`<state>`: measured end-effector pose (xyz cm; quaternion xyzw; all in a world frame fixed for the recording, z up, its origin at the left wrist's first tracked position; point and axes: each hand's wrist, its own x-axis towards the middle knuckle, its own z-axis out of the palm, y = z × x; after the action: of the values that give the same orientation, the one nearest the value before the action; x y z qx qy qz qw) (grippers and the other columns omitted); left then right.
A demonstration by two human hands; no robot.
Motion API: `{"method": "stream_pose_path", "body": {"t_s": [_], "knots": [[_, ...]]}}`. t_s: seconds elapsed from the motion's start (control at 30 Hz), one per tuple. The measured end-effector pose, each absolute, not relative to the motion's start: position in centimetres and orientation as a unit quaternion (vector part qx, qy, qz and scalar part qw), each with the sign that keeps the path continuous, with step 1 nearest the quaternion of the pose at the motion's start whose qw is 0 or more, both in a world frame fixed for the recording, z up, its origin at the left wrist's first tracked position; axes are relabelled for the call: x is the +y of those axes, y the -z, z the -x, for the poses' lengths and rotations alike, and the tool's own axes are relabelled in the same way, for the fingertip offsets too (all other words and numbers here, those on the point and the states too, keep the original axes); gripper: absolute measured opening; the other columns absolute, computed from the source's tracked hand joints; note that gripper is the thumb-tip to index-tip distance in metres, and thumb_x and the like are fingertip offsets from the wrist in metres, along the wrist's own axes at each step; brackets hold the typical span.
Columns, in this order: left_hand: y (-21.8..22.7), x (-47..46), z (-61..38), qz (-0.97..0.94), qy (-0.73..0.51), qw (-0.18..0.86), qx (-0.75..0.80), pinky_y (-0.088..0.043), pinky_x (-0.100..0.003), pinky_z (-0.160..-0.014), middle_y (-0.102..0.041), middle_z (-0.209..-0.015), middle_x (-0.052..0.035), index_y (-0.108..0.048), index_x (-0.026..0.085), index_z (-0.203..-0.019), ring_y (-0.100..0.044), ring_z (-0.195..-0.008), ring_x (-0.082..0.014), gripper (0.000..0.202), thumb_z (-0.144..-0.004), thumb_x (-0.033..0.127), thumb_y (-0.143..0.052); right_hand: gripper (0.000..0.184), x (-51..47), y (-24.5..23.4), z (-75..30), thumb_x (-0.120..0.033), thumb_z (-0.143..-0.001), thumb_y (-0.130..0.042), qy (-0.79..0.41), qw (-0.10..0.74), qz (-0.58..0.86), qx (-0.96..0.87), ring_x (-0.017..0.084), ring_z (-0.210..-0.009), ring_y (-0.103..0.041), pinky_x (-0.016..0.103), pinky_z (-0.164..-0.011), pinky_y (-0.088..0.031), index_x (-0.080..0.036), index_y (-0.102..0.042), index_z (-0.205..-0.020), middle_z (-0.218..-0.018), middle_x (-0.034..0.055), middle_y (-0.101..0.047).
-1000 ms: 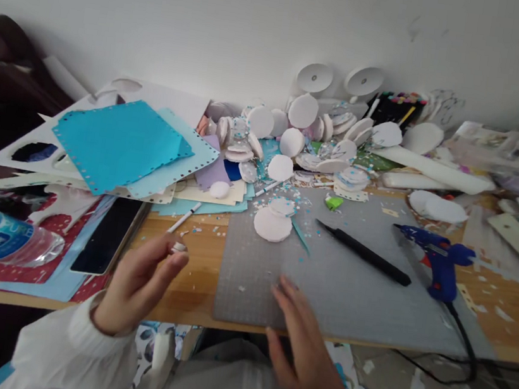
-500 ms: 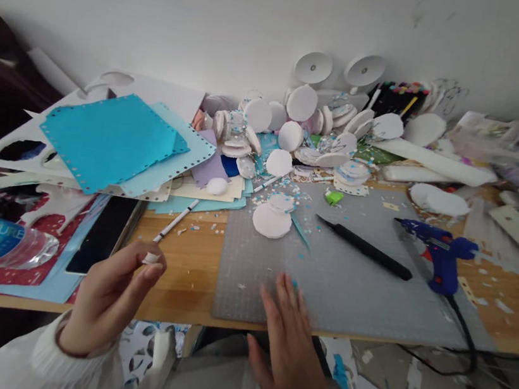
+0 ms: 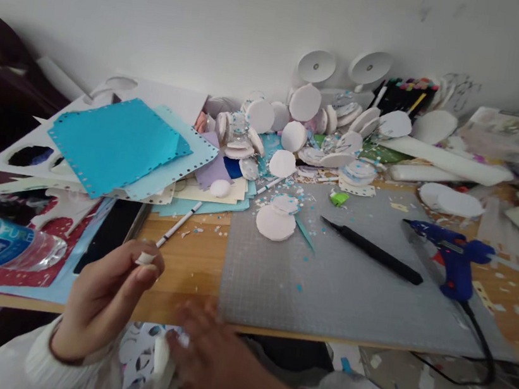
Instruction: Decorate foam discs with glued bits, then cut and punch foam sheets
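Nearest, the person's right hand [image 3: 221, 357], blurred, is at the front edge of the desk [image 3: 193, 262], its fingers outstretched. The left hand [image 3: 100, 295] pinches a small white piece [image 3: 146, 258] between thumb and forefinger, above the desk. Just beyond lies a white stick [image 3: 180, 222]. The grey mat [image 3: 270, 291] bears a black-handled tool [image 3: 376, 253] and 2 overlapping white discs [image 3: 275, 225]; a blue glue gun [image 3: 459, 275] rests by its right edge.
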<state>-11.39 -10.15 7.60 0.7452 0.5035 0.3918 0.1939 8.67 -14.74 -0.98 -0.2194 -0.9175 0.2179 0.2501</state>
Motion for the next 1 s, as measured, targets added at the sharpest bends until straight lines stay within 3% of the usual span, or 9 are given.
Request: {"method": "stream_pose_path", "body": {"t_s": [0.07,0.13,0.23,0.43,0.53,0.7,0.83,1.0], "knots": [[-7.6,-10.0,11.2,-0.746,-0.379,0.243,0.491,-0.039,-0.025,-0.056,-0.044,-0.067,0.0014,-0.046,0.019,-0.077,-0.045,-0.060,-0.0124,0.023,-0.098,0.026,-0.038,0.045,-13.4,0.5,-11.2,-0.016,-0.091,-0.044,-0.275,0.298,0.286,-0.868,0.025,-0.138,-0.035,0.041,-0.111,-0.037,-0.008,-0.042,-0.134,-0.145,0.0183,-0.043],[-7.4,-9.6,10.5,-0.751,-0.347,0.274,0.490,-0.036,-0.025,-0.054,-0.044,-0.067,0.0014,-0.046,0.019,-0.078,-0.044,-0.059,-0.0118,0.025,-0.099,0.027,-0.036,0.042,-12.0,0.0,-13.9,-0.009,-0.088,-0.043,-0.317,0.353,0.324,-0.818,0.020,-0.126,-0.049,0.035,-0.104,-0.044,-0.016,-0.045,-0.129,-0.133,0.0140,-0.054],[-6.6,-8.1,8.3,-0.763,-0.304,0.340,0.457,-0.036,-0.024,-0.055,-0.044,-0.066,0.0017,-0.046,0.018,-0.076,-0.042,-0.059,-0.0116,0.031,-0.100,0.034,-0.034,0.036,-9.5,-1.2,-17.1,-0.011,-0.088,-0.049,-0.318,0.376,0.337,-0.803,0.018,-0.112,-0.055,0.032,-0.097,-0.048,-0.021,-0.049,-0.123,-0.117,0.0093,-0.059],[-4.1,-4.2,2.6,-0.720,-0.270,0.529,0.359,-0.035,-0.023,-0.056,-0.041,-0.062,0.0037,-0.044,0.018,-0.070,-0.038,-0.057,-0.0097,0.043,-0.099,0.046,-0.030,0.039,-3.4,-2.6,-19.0,-0.021,-0.088,-0.060,-0.277,0.369,0.256,-0.850,0.017,-0.097,-0.055,0.031,-0.084,-0.050,-0.022,-0.050,-0.125,-0.110,0.0082,-0.056],[-3.1,-2.7,0.9,-0.688,-0.265,0.586,0.337,-0.033,-0.023,-0.053,-0.038,-0.061,0.0049,-0.047,0.017,-0.073,-0.036,-0.055,-0.0092,0.046,-0.096,0.054,-0.034,0.027,-1.1,-1.6,-19.0,-0.025,-0.087,-0.064,-0.315,0.390,0.233,-0.833,0.015,-0.086,-0.056,0.029,-0.076,-0.051,-0.021,-0.057,-0.113,-0.099,0.0053,-0.056],[-1.6,-1.4,0.4,-0.698,-0.251,0.585,0.328,-0.034,-0.024,-0.056,-0.040,-0.061,0.0032,-0.043,0.017,-0.066,-0.038,-0.058,-0.0099,0.050,-0.098,0.053,-0.029,0.006,-0.4,0.1,-19.1,-0.021,-0.088,-0.063,-0.379,0.443,0.249,-0.774,0.012,-0.077,-0.058,0.025,-0.070,-0.050,-0.020,-0.063,-0.094,-0.080,0.0005,-0.060],[-1.4,-1.4,0.8,-0.720,-0.276,0.542,0.334,-0.035,-0.023,-0.056,-0.045,-0.063,0.0021,-0.049,0.016,-0.073,-0.042,-0.059,-0.0104,0.042,-0.100,0.043,-0.031,0.012,-0.8,0.0,-19.4,-0.021,-0.089,-0.063,-0.384,0.432,0.281,-0.766,0.013,-0.081,-0.063,0.025,-0.071,-0.052,-0.020,-0.066,-0.101,-0.086,0.0026,-0.067],[-1.4,-1.6,1.5,-0.783,-0.314,0.435,0.316,-0.041,-0.023,-0.063,-0.058,-0.074,-0.0042,-0.054,0.015,-0.087,-0.053,-0.067,-0.0130,0.017,-0.094,0.022,-0.040,0.020,-1.2,0.0,-19.3,-0.016,-0.088,-0.063,-0.304,0.435,0.309,-0.789,0.013,-0.086,-0.065,0.023,-0.076,-0.055,-0.020,-0.067,-0.107,-0.092,0.0048,-0.069]]}}
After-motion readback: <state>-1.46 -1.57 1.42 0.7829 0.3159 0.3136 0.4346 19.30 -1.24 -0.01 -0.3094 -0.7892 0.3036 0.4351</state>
